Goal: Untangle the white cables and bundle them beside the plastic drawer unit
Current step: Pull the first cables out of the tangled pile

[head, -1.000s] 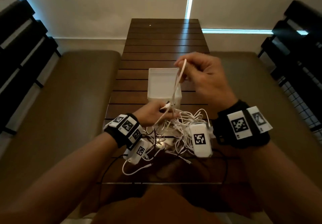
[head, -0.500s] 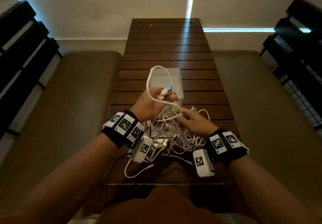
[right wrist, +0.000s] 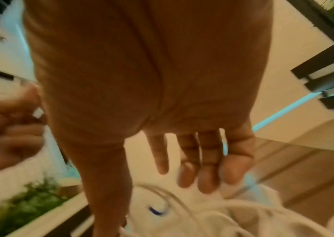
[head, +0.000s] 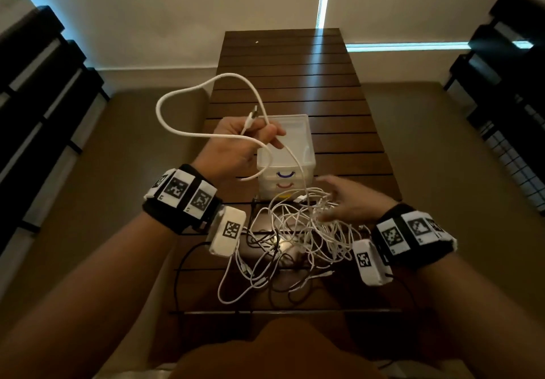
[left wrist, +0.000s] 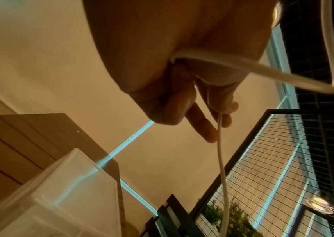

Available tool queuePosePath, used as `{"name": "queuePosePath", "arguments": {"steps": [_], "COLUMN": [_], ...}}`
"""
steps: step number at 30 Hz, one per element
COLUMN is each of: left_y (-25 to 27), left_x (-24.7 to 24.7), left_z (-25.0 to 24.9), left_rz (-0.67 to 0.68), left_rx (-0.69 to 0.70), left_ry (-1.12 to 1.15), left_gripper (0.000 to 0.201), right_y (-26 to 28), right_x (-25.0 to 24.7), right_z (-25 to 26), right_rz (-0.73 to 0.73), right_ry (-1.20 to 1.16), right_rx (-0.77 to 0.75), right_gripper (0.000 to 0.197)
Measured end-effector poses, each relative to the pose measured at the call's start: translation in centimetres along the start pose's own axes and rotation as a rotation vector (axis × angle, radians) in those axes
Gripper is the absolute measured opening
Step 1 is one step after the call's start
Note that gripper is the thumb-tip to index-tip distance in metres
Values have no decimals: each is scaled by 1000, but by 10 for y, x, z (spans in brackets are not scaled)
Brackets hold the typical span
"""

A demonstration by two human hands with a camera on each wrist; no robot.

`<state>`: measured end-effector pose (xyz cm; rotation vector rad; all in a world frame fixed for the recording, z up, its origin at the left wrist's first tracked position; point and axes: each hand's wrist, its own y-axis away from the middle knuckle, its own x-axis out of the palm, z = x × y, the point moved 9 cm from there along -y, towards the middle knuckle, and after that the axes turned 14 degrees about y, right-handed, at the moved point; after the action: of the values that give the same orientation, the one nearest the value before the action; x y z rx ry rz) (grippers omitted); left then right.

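A tangle of white cables [head: 298, 231] lies on the slatted wooden table [head: 283, 89] in front of the small translucent plastic drawer unit [head: 287, 154]. My left hand [head: 250, 137] is raised above the unit and grips one thick white cable [head: 188, 92], which loops up to the left and hangs down into the pile; its plug sticks up from the fist. The left wrist view shows the fingers [left wrist: 204, 126] curled round that cable [left wrist: 222, 168]. My right hand [head: 339, 201] hovers with straight fingers [right wrist: 206, 168] over the right side of the tangle, holding nothing.
Thin black wires [head: 182, 269] run from the wrist cameras across the near table edge. Brown padded benches [head: 88, 172] flank the table on both sides. Dark slatted chairs [head: 38, 84] stand at far left and right. The far half of the table is bare wood.
My left hand has lifted higher and further from me with the thick cable, opening its loop wider to the left. My right hand has slid right, off the middle of the tangle, fingers spread.
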<state>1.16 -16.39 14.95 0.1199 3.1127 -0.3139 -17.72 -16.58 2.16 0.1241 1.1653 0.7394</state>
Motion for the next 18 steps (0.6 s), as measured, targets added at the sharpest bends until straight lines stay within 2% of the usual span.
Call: {"name": "queuePosePath", "arguments": {"steps": [1,2,4,6,8,11,13,15,18], "left_y": [-1,-2,-3,-5,-1,20,29,33,34], "left_x": [6,11,19,18,23,49,59,60,64], "left_z": [-3,-6,-11,-5,16,67,91,104,109], "left_rz": [27,49,71,28,38,235,285,277,256], "left_rx": [12,18,37,13,-86,-266,-282,-285,-263], "left_ry": [-3,-2,42,111,89,-24,-80,-156,-190], "left_gripper": [23,24,22,16,19,20,18,12,2], "right_y": [3,6,12,15,19,28,40,56,72], "right_x": [-15,-26,-38,-46,-59,-80,-96,-113,-121], "right_z": [22,41,62,65,67,71,77,85,89], "right_rz": [-71,-143,-230,-307,-378,-450,-518,-609,-666], "right_ry": [-78,-140,-181,-193,-229,-299,-342,-416,-502], "right_rx": [-84,-162,-200,-193,-213,-277,-338,-421,-511], "right_gripper": [60,42,9,16,19,21,20,22,20]}}
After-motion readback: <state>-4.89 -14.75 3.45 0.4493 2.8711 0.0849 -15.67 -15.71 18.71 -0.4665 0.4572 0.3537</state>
